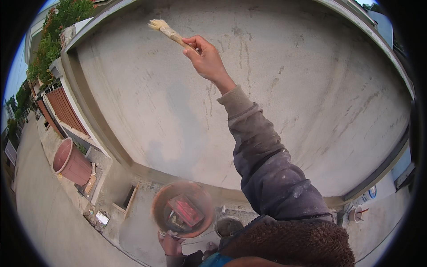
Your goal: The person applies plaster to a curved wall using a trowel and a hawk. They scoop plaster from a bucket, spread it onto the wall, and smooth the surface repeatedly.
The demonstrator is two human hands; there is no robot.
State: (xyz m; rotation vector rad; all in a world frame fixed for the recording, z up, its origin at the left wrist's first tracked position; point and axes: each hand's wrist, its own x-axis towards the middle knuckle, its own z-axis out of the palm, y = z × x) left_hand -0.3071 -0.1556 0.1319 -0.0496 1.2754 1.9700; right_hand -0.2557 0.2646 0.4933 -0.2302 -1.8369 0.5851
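Two grips: with the left hand (171, 244), near bottom centre, clasps a brown basin (159, 207) by the rim, red block (186, 209) inside; with the right hand (207, 60), near top centre, grasps a brush (171, 34), bristles (156, 25) leftward, before a grey wall (320, 98).

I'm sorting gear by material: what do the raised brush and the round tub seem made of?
Brush: probably a dull wooden handle, being tan-brown and smeared; the pale, splayed tip looks like bristle, natural or synthetic unclear.

Tub: likely matt plastic, judging by its even reddish-brown colour, though haze leaves that open.
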